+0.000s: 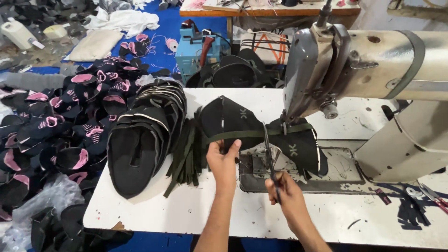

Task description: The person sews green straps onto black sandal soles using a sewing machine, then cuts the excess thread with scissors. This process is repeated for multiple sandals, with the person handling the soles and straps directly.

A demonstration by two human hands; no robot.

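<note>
Two hands engaged: left hand (pixel 224 158) pinches a dark woven strap (pixel 242 134) over black fabric shoe upper (pixel 233 119); right hand (pixel 285 193) grips slim metal scissors (pixel 269 154).

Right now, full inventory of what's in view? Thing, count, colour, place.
Sewing machine: one, grey and cream, right on the table.
Table: one, white, centre.
Shoe upper piece: one, black, under the machine head.
Strap: one, olive green, stretched across that piece.
Scissors: one, dark, at the strap.
Stack of uppers: one pile, black with pale edging, left on the table.
Strap bundle: one, dark green, beside the stack.
Heap of pieces: many, black and pink, far left.
Snips: one, red-handled, right table edge.
Left hand: holds the strap.
Right hand: holds the scissors.
</note>
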